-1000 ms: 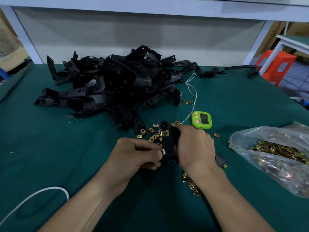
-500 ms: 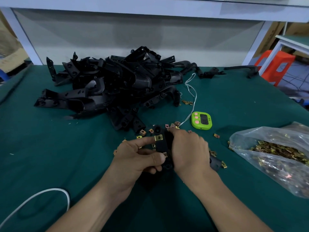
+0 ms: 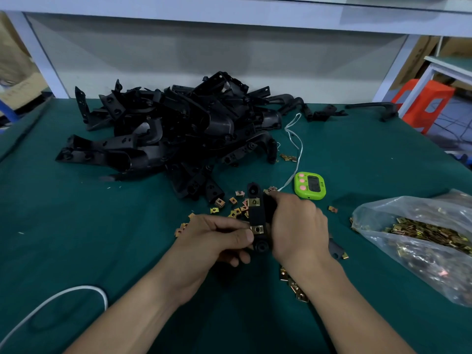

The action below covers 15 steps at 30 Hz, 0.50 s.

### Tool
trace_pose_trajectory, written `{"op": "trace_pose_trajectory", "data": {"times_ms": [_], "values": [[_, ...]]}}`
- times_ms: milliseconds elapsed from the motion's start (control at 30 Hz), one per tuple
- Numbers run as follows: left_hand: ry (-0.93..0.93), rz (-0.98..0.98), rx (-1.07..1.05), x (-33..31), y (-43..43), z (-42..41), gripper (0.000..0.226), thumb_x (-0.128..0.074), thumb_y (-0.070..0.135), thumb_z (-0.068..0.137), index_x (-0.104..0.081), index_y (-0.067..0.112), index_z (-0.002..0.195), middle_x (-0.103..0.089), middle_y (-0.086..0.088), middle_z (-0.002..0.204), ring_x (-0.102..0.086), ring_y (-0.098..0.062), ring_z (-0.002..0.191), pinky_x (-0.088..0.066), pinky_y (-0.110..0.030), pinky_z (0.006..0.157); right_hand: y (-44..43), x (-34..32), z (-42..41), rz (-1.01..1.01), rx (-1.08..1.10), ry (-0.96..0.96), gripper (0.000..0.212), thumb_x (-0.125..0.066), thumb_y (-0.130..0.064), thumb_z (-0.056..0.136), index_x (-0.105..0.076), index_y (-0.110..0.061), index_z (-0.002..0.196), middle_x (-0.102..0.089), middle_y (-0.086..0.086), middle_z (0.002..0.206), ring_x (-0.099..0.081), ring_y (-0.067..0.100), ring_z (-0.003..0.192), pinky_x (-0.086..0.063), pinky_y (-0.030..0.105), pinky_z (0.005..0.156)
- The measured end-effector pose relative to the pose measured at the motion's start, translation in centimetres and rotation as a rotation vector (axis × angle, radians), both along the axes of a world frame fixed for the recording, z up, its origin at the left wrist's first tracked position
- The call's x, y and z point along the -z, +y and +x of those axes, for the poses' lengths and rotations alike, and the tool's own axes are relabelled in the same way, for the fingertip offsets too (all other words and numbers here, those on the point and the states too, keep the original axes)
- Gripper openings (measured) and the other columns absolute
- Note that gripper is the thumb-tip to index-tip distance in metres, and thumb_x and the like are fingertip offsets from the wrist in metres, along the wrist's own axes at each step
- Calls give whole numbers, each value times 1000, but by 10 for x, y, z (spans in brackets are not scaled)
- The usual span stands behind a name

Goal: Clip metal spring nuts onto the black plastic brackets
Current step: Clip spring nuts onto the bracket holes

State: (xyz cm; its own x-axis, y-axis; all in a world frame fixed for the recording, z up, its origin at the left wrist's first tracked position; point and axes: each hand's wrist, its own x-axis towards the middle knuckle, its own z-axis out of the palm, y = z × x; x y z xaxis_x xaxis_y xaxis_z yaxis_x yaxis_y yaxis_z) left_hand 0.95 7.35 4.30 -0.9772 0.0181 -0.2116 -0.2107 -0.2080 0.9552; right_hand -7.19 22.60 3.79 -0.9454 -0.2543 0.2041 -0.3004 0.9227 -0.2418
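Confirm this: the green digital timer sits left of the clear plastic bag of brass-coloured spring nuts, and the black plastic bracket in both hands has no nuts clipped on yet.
Not quite. The head view shows two spring nuts already on the black plastic bracket; the rest stands.

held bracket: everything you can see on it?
The bracket is a black, plastic-looking narrow strip, standing roughly upright above the table. Round holes show at its top and bottom ends. Two brass-coloured spring nuts sit on it, one upper, one lower. The right hand grips its right side; the left hand thumb presses beside the lower nut.
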Motion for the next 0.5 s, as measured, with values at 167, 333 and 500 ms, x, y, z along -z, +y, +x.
{"op": "trace_pose_trajectory", "data": {"times_ms": [167, 333, 500], "values": [[19, 3, -26, 2, -1, 1, 11, -78, 23, 70, -78, 12, 69, -68, -10, 69, -58, -13, 54, -44, -18, 49, -4, 1, 1, 38, -32, 35, 58, -61, -8, 81, -55, -36, 131, -72, 0, 98, -66, 32, 94, -33, 32, 68], [25, -37, -90, 3, -1, 1, 7, -80, 18, 73, -79, 11, 74, -68, -12, 70, -59, -15, 55, -45, -19, 50, -4, 3, 1, 28, -27, 47, 58, -59, -9, 83, -53, -37, 134, -72, 0, 97, -66, 32, 94, -32, 32, 67], [207, -309, -226, -1, 8, 1, 51, -84, 6, 79, -70, 42, 111, -78, 3, 82, -71, -10, 71, -55, -17, 70, -3, -3, -1, 43, 35, 45, 35, -61, -15, 84, -59, -31, 114, -71, -2, 89, -68, 30, 85, -35, 32, 63]]}}
